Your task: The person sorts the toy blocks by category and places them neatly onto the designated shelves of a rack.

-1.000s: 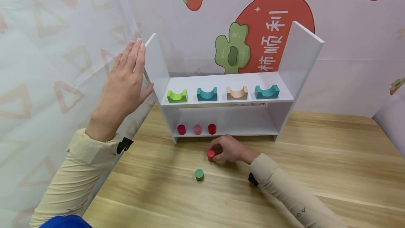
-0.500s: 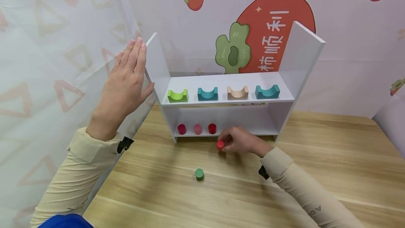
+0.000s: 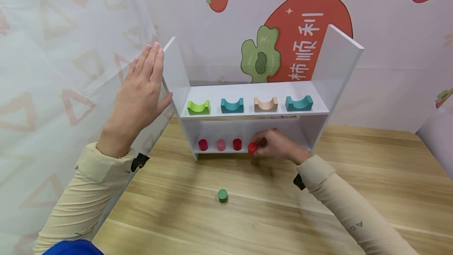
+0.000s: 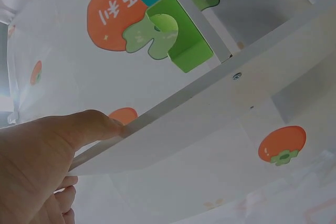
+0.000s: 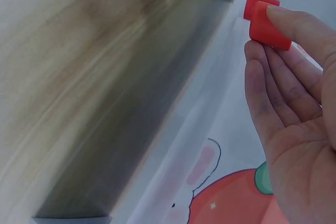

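A red cylinder block (image 3: pixel 252 148) is pinched between the thumb and fingers of my right hand (image 3: pixel 277 145). It is at the front edge of the lower shelf, right of a darker red block (image 3: pixel 237 144), a pink block (image 3: pixel 221 145) and a crimson block (image 3: pixel 203 145). In the right wrist view the thumb lies on the held red block (image 5: pixel 268 30). My left hand (image 3: pixel 138 89), fingers straight, rests along the left side panel of the white shelf unit (image 3: pixel 177 70). Its thumb (image 4: pixel 100 127) touches the panel's edge in the left wrist view.
On the upper shelf stand a lime-green cradle-shaped block (image 3: pixel 199 108), a teal one (image 3: pixel 232 106), a beige one (image 3: pixel 265 106) and another teal one (image 3: pixel 299 104). A green cylinder block (image 3: pixel 222 195) stands on the wooden table (image 3: pixel 184 223), in front of the shelf unit.
My right hand has carried the red block from the tabletop, rightward and away from me, to the lower shelf's front edge. The left hand stays at the side panel.
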The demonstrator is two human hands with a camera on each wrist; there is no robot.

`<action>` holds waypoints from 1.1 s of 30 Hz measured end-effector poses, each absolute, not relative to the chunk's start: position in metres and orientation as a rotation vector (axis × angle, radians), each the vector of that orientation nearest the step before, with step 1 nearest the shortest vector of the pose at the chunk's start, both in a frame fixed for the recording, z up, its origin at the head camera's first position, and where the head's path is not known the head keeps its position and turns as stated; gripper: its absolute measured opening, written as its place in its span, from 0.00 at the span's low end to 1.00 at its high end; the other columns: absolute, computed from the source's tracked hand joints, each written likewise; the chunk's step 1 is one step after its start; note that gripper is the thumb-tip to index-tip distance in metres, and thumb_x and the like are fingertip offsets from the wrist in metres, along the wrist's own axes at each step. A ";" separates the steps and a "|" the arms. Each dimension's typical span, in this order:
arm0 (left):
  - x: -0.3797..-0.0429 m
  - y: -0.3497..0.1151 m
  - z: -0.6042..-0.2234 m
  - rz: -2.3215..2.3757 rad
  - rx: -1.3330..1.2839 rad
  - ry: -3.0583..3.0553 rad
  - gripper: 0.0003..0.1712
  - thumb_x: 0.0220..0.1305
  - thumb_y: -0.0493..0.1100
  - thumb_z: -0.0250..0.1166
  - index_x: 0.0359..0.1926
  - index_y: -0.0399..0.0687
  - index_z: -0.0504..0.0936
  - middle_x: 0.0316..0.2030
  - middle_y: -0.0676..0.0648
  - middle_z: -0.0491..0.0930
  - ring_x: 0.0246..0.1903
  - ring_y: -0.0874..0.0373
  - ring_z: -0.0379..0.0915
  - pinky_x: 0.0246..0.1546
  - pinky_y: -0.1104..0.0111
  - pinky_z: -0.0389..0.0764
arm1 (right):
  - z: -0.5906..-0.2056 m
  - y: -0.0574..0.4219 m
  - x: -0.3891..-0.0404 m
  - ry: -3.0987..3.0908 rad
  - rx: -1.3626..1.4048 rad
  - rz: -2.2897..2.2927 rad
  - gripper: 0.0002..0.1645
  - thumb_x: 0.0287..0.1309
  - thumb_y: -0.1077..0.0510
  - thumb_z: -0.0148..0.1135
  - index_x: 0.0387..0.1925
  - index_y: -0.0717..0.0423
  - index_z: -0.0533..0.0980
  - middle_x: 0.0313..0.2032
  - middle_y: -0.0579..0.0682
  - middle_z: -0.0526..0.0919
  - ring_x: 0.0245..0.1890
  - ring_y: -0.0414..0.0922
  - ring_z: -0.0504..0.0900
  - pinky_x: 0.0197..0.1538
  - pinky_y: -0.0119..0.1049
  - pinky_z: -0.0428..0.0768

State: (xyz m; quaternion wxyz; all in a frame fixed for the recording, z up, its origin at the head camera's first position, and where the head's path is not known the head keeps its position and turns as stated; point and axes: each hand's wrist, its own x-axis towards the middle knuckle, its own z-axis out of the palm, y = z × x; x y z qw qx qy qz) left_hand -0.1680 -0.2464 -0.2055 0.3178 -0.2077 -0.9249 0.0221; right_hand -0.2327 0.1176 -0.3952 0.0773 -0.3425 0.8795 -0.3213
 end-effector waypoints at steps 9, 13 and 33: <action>-0.167 -0.245 -0.206 0.057 -0.550 -2.432 0.58 0.63 0.38 0.72 0.83 0.32 0.46 0.85 0.37 0.46 0.85 0.42 0.43 0.83 0.43 0.53 | -0.396 0.118 -0.243 2.677 -0.934 -0.959 0.16 0.56 0.63 0.78 0.47 0.56 0.88 0.43 0.51 0.92 0.42 0.44 0.89 0.53 0.44 0.90; -0.167 -0.246 -0.206 0.059 -0.553 -2.425 0.58 0.63 0.38 0.73 0.83 0.32 0.46 0.85 0.36 0.47 0.85 0.41 0.43 0.82 0.42 0.54 | -0.398 0.117 -0.246 2.680 -0.894 -0.946 0.16 0.57 0.61 0.78 0.48 0.57 0.87 0.43 0.51 0.91 0.43 0.45 0.89 0.54 0.45 0.89; -0.167 -0.246 -0.205 0.071 -0.552 -2.424 0.59 0.62 0.38 0.74 0.83 0.32 0.46 0.85 0.36 0.47 0.85 0.41 0.43 0.82 0.41 0.55 | -0.401 0.115 -0.249 2.677 -0.850 -0.910 0.18 0.60 0.61 0.76 0.52 0.57 0.86 0.47 0.52 0.91 0.47 0.47 0.88 0.57 0.46 0.88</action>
